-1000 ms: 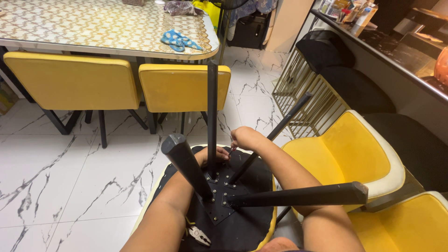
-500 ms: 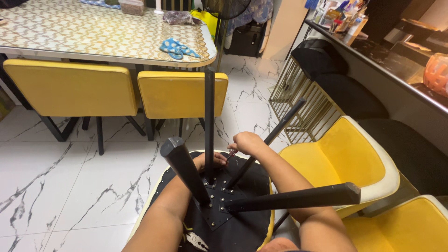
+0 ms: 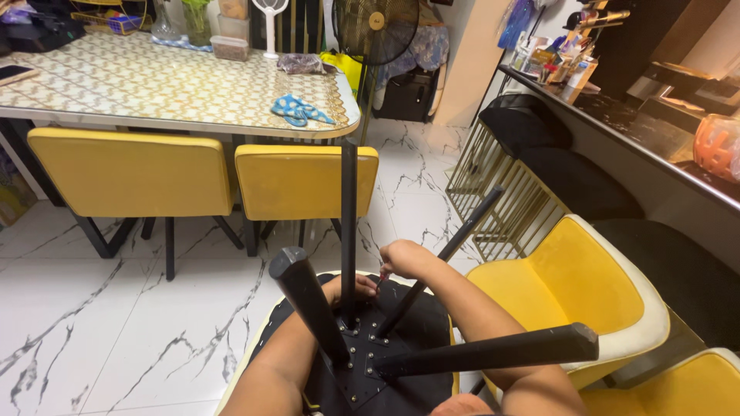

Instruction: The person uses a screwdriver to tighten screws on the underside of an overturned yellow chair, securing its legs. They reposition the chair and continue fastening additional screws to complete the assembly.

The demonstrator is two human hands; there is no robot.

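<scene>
A yellow chair lies upside down in front of me, its black underside plate [image 3: 370, 362] facing up with several black legs sticking out. My left hand [image 3: 356, 288] is closed around the base of the upright leg [image 3: 348, 216], partly hidden behind it. Just to its right, my right hand [image 3: 404, 259] is shut on a small tool with a red handle [image 3: 382, 275], its tip pointing down at the plate near that leg's base. A thick leg [image 3: 308, 308] crosses in front of my left forearm. Another leg [image 3: 493, 350] runs out to the right over my right arm.
A patterned dining table [image 3: 154, 85] stands ahead with a blue cloth [image 3: 297, 109] on it and two yellow chairs [image 3: 131, 169] [image 3: 304, 181] tucked under. To the right are a yellow armchair [image 3: 586, 285], a gold wire rack [image 3: 501, 200] and a dark counter [image 3: 640, 131]. The floor is white marble [image 3: 92, 323].
The view has tilted up a little, showing more of the table. My right hand has shifted slightly toward the upright leg's base; my left hand stays at that leg.
</scene>
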